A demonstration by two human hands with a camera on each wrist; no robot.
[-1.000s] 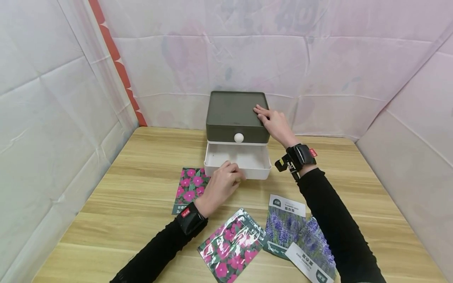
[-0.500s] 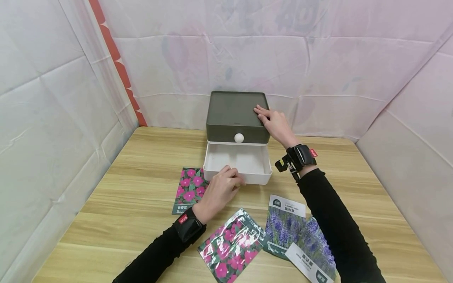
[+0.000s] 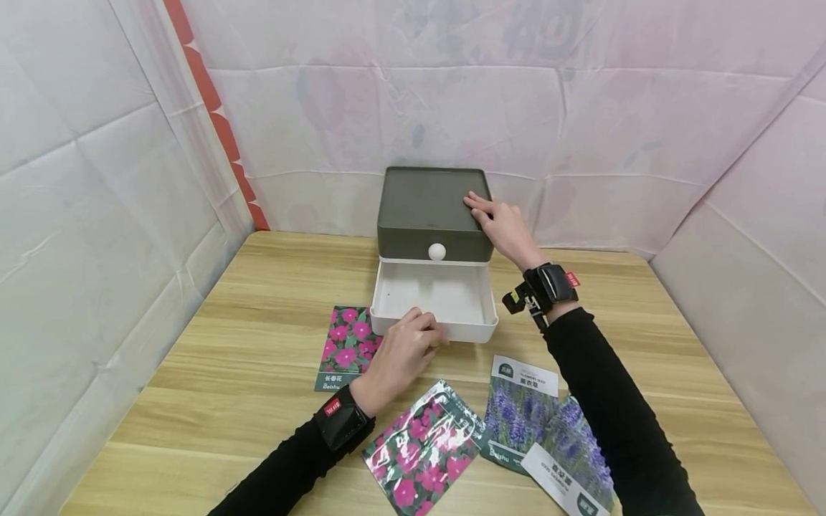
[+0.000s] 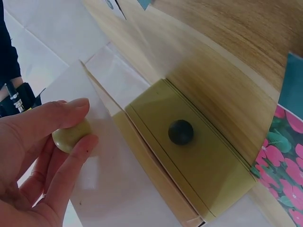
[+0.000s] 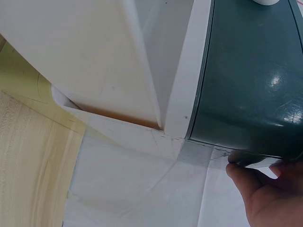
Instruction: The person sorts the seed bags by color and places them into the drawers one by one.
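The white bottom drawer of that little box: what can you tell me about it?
The white drawer looks like smooth plastic, a shallow open tray with nothing visible inside. It is pulled out toward the person from under the dark grey top drawer. The left hand pinches its small round knob at the front wall. It sits on the wooden table.

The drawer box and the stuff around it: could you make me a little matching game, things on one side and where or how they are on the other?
Things:
1. white drawer
2. right hand
3. left hand
4. lavender packets

States:
A. pinches the lower drawer's knob
B. pulled out, nothing visible inside
C. lie on the table, near edge
D. rests on the dark box top

Pairs: 1-B, 2-D, 3-A, 4-C
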